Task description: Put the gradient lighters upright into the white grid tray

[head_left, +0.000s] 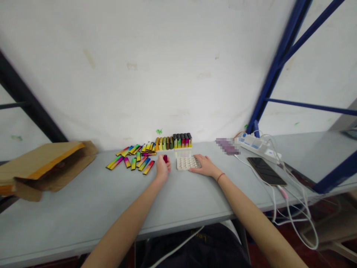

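Inside curled left fingers (pixel 169 167), a dark-red lighter (pixel 165 158).

The left hand (pixel 163 168) partly hides a dark red piece (pixel 165 158).

The right wrist (pixel 215 172) wears a thin red bracelet (pixel 220 176). The dark garment (pixel 170 245) has yellowish lettering (pixel 199 236). Forearms (pixel 248 206) are bare.

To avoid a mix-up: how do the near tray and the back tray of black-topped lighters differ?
The near tray shows open pockets; the back tray holds upright lighters. The right hand touches the near tray; the back tray stands by the wall. Both look whitish.
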The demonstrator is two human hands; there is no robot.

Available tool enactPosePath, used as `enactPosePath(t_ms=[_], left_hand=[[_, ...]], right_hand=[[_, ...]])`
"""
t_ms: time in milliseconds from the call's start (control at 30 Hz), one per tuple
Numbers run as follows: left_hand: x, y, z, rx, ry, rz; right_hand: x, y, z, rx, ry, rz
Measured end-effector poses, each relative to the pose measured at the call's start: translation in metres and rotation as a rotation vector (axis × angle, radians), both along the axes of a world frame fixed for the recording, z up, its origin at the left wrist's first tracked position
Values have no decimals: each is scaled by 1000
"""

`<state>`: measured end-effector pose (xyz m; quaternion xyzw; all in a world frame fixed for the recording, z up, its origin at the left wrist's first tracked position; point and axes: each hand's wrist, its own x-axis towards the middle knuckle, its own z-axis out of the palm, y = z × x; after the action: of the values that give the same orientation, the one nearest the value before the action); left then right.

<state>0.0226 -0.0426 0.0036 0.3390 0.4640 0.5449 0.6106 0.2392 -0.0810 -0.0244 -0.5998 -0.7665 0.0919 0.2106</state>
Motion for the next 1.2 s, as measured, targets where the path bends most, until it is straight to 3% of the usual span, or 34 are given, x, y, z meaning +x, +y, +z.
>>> enactPosePath(t_ms=[200, 467, 733, 900, 1067, 1200], left_hand=[[0, -1, -2, 18, -40, 58], [-2, 0, -1, 17, -60, -5], [1, 2, -5, 16, -75, 112], [-6, 4, -2, 53, -126, 27], [-2, 14, 0, 212, -38, -93], [22, 22, 0, 512, 213, -137]], right_hand=[[1, -1, -1, -3, 1, -6], [3, 1, -4, 9, -7, 2], [1, 0, -3, 3, 16, 6], [8, -1, 0, -14, 38, 4], [26, -4, 0, -66, 2, -67], [28, -6, 1, -110, -32, -62]])
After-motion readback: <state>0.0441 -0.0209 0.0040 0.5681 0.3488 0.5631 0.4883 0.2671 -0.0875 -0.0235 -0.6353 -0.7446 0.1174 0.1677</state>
